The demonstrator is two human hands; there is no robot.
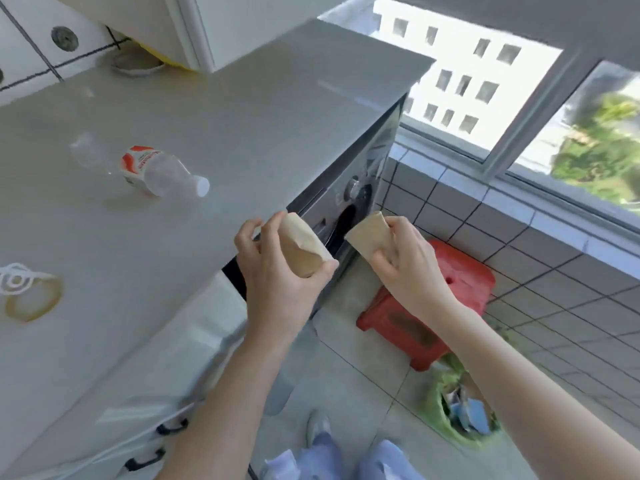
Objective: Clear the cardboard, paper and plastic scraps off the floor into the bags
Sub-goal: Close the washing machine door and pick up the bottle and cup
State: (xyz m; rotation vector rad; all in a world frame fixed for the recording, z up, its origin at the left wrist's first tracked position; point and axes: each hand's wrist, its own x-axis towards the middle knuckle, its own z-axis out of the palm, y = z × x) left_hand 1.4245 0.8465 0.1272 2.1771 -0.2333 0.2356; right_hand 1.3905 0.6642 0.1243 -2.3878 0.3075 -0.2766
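Each of my hands holds a separate tan cardboard piece in front of the washing machine. My left hand (277, 268) grips the left cardboard piece (301, 242) near the counter's front edge. My right hand (405, 258) pinches the right cardboard piece (370, 233), a small gap apart from the other. On the floor at the lower right lies a green bag (440, 407) with blue and white scraps inside, below my right forearm.
A grey counter (207, 126) carries a lying plastic bottle (162, 173), a tape ring (33, 299) and a white scrap. A washing machine (349, 202) stands under it. A red stool (426, 306) sits by the tiled wall under a window.
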